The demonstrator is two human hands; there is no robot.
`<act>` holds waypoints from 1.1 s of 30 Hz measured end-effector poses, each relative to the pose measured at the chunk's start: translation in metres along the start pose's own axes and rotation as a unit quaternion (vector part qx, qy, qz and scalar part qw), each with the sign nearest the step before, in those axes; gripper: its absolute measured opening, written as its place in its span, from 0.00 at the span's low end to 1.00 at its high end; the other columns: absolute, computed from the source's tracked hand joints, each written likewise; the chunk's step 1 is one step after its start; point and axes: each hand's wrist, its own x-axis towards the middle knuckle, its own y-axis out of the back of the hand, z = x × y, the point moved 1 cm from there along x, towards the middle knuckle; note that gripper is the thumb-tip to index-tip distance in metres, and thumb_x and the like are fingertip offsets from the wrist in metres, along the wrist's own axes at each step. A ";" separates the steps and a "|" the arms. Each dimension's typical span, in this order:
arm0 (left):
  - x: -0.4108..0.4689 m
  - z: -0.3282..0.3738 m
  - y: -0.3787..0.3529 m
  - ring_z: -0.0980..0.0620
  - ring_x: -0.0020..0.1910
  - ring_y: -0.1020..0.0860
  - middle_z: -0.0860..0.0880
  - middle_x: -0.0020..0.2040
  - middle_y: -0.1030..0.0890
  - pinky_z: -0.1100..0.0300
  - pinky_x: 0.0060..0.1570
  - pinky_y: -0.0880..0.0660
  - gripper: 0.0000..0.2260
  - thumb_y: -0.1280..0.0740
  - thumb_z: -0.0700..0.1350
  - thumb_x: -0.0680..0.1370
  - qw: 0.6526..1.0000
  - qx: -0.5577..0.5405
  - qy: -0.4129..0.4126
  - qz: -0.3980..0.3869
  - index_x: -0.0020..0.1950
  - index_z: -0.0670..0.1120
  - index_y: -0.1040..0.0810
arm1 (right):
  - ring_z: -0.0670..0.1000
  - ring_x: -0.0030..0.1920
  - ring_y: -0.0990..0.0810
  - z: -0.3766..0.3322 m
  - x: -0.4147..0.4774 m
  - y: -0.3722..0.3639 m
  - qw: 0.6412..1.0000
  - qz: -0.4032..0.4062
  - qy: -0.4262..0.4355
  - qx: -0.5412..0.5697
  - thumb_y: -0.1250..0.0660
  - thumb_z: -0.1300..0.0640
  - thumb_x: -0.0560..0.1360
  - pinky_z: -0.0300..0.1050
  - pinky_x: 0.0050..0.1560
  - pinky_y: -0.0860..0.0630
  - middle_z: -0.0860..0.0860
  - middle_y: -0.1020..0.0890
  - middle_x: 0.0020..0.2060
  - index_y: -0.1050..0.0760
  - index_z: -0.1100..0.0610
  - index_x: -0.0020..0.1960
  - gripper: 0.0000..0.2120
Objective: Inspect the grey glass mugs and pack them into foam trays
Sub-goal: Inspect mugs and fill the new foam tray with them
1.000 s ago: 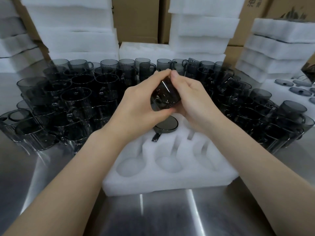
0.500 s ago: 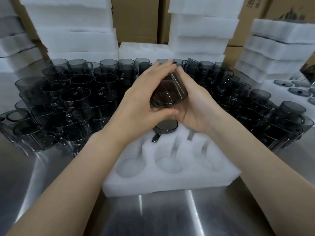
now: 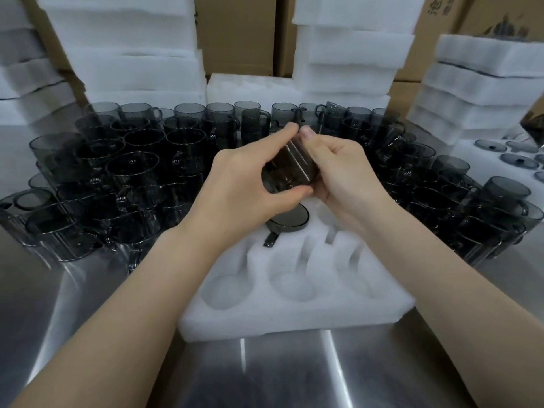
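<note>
Since the earlier frame was taken, mug (image 3: pixel 287 175): rolled further, slightly lower, held above foam tray (image 3: pixel 294 313).
Left hand (image 3: pixel 235 187): grips mug, thumb beneath, fingers over top.
Right hand (image 3: pixel 341 172): curled round opposite side.

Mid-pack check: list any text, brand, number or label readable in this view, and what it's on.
No text reads clearly.
Cardboard box, top right: dark printed characters, cut by the frame edge, unreadable.
Standing mugs: small pale marks on the glass, too small and blurred.
Held mug, gripped by left hand and right hand: faint mark, illegible.
</note>
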 end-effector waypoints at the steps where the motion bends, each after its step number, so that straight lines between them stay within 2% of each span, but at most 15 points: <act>1: -0.001 0.000 0.000 0.60 0.64 0.28 0.49 0.65 0.22 0.76 0.63 0.36 0.32 0.21 0.42 0.68 1.000 -0.001 -0.016 -0.005 0.70 0.41 0.27 | 0.56 0.41 0.16 -0.001 0.000 0.001 1.000 -0.002 -0.010 0.016 0.38 0.53 0.82 0.45 0.34 0.20 0.58 0.15 0.40 0.17 0.61 0.46 0.15; 3: -0.001 0.002 0.001 0.57 0.66 0.27 0.47 0.67 0.24 0.70 0.68 0.36 0.32 0.22 0.38 0.68 0.999 -0.002 -0.051 -0.008 0.70 0.39 0.28 | 0.54 0.43 0.16 0.000 0.003 0.001 0.997 -0.020 -0.041 0.057 0.38 0.53 0.81 0.46 0.37 0.18 0.57 0.15 0.43 0.17 0.61 0.47 0.15; 4: -0.001 0.002 0.000 0.54 0.68 0.28 0.46 0.68 0.25 0.66 0.71 0.37 0.31 0.22 0.37 0.68 0.998 -0.004 -0.067 -0.006 0.70 0.38 0.28 | 0.54 0.48 0.17 0.000 0.004 0.001 0.993 -0.046 -0.067 0.089 0.38 0.51 0.81 0.48 0.44 0.17 0.56 0.15 0.48 0.17 0.59 0.50 0.15; 6: -0.001 0.004 0.000 0.51 0.70 0.30 0.46 0.69 0.27 0.60 0.74 0.39 0.31 0.23 0.35 0.69 0.996 -0.012 -0.086 0.001 0.70 0.36 0.29 | 0.53 0.57 0.21 0.001 0.006 -0.001 0.968 -0.128 -0.128 0.173 0.41 0.47 0.82 0.52 0.61 0.24 0.54 0.19 0.58 0.20 0.55 0.59 0.17; 7: -0.001 0.004 0.000 0.51 0.71 0.31 0.47 0.69 0.28 0.58 0.74 0.38 0.31 0.24 0.35 0.69 0.996 -0.015 -0.089 0.005 0.70 0.36 0.29 | 0.53 0.60 0.21 0.001 0.006 -0.002 0.951 -0.166 -0.153 0.210 0.43 0.45 0.82 0.52 0.64 0.26 0.53 0.20 0.60 0.22 0.54 0.62 0.18; 10: -0.001 0.004 0.001 0.52 0.73 0.33 0.50 0.71 0.31 0.55 0.74 0.37 0.33 0.24 0.36 0.69 0.997 -0.013 -0.079 0.006 0.72 0.37 0.31 | 0.53 0.59 0.20 0.002 0.006 -0.002 0.920 -0.238 -0.191 0.245 0.43 0.42 0.81 0.50 0.63 0.25 0.54 0.18 0.57 0.23 0.53 0.62 0.20; 13: 0.000 0.000 -0.002 0.51 0.75 0.35 0.48 0.74 0.32 0.54 0.73 0.37 0.37 0.25 0.38 0.70 0.998 0.015 -0.062 -0.025 0.76 0.40 0.36 | 0.55 0.59 0.21 -0.001 0.006 0.000 0.922 -0.226 -0.154 0.274 0.36 0.47 0.76 0.54 0.65 0.26 0.57 0.20 0.58 0.22 0.56 0.60 0.18; 15: 0.001 -0.005 -0.004 0.55 0.75 0.36 0.48 0.76 0.34 0.63 0.73 0.40 0.40 0.24 0.42 0.70 0.998 0.026 -0.026 -0.046 0.78 0.44 0.40 | 0.57 0.58 0.21 -0.002 0.005 0.001 0.935 -0.195 -0.109 0.274 0.35 0.54 0.75 0.56 0.63 0.25 0.59 0.21 0.56 0.24 0.60 0.61 0.17; 17: 0.002 -0.007 -0.004 0.60 0.73 0.36 0.51 0.76 0.34 0.74 0.69 0.42 0.44 0.23 0.49 0.68 0.998 0.024 0.019 -0.058 0.79 0.47 0.41 | 0.58 0.55 0.22 -0.001 0.003 0.000 0.953 -0.183 -0.076 0.230 0.35 0.60 0.76 0.54 0.61 0.24 0.61 0.22 0.53 0.27 0.65 0.63 0.17; 20: 0.001 -0.006 -0.005 0.60 0.68 0.31 0.52 0.72 0.28 0.76 0.64 0.38 0.40 0.25 0.54 0.68 0.998 0.031 0.038 -0.036 0.77 0.48 0.36 | 0.53 0.47 0.18 0.000 0.000 -0.005 0.970 -0.168 -0.061 0.164 0.33 0.61 0.71 0.46 0.53 0.20 0.57 0.20 0.46 0.26 0.63 0.58 0.15; 22: 0.001 -0.005 -0.005 0.61 0.63 0.28 0.53 0.67 0.23 0.77 0.60 0.35 0.37 0.27 0.53 0.68 0.999 0.027 0.039 -0.020 0.75 0.47 0.33 | 0.52 0.47 0.19 -0.001 -0.001 -0.006 0.977 -0.154 -0.063 0.132 0.32 0.59 0.70 0.46 0.52 0.21 0.56 0.20 0.45 0.27 0.62 0.56 0.16; 25: 0.000 -0.003 -0.004 0.61 0.60 0.26 0.54 0.61 0.21 0.80 0.56 0.35 0.35 0.27 0.49 0.69 1.000 0.012 0.027 -0.004 0.74 0.45 0.32 | 0.53 0.47 0.18 -0.003 -0.001 -0.007 0.981 -0.141 -0.066 0.117 0.33 0.55 0.71 0.49 0.51 0.20 0.56 0.20 0.47 0.28 0.64 0.62 0.22; 28: 0.000 -0.002 -0.004 0.61 0.61 0.28 0.59 0.58 0.25 0.81 0.57 0.37 0.34 0.25 0.44 0.69 1.000 0.011 0.006 0.005 0.74 0.43 0.32 | 0.52 0.44 0.17 -0.002 0.000 -0.003 0.982 -0.139 -0.055 0.118 0.34 0.55 0.74 0.47 0.43 0.19 0.54 0.18 0.43 0.25 0.62 0.58 0.16; 31: -0.001 -0.002 -0.004 0.61 0.61 0.27 0.57 0.60 0.25 0.79 0.58 0.36 0.35 0.24 0.41 0.69 1.000 0.008 -0.015 0.002 0.74 0.42 0.32 | 0.52 0.42 0.17 -0.002 0.001 -0.001 0.980 -0.139 -0.055 0.132 0.33 0.54 0.72 0.49 0.42 0.19 0.54 0.17 0.42 0.23 0.60 0.54 0.13; 33: -0.002 -0.002 -0.004 0.60 0.64 0.27 0.51 0.66 0.24 0.76 0.62 0.34 0.35 0.24 0.40 0.69 1.000 0.008 -0.029 -0.004 0.74 0.41 0.32 | 0.53 0.42 0.17 -0.002 0.002 0.000 0.977 -0.137 -0.056 0.151 0.34 0.55 0.73 0.50 0.40 0.19 0.55 0.17 0.41 0.23 0.60 0.52 0.11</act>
